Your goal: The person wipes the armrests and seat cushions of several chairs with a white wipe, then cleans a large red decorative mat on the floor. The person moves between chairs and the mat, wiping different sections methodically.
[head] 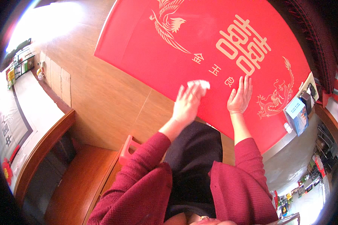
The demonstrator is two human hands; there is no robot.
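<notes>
A red cover (146,56) with a pale phoenix, a dragon and large printed characters spreads before me. It looks smooth, and I cannot tell whether it is cloth or plastic. My left hand (186,105) holds a crumpled white tissue or cloth (202,84) over the cover's near edge; both are slightly blurred. To its right, my right hand (240,97) lies flat or nearly flat on the cover, just below the big double symbol (243,46). Its fingers point away from me, the thumb is a little apart, and nothing is in it.
At the cover's right edge stand a blue box (300,121) and a small white container (288,128). A red plastic stool (126,152) is by my left arm, beside brown wooden furniture (81,171). A cardboard panel (56,77) stands farther left on the wood-look floor (115,112).
</notes>
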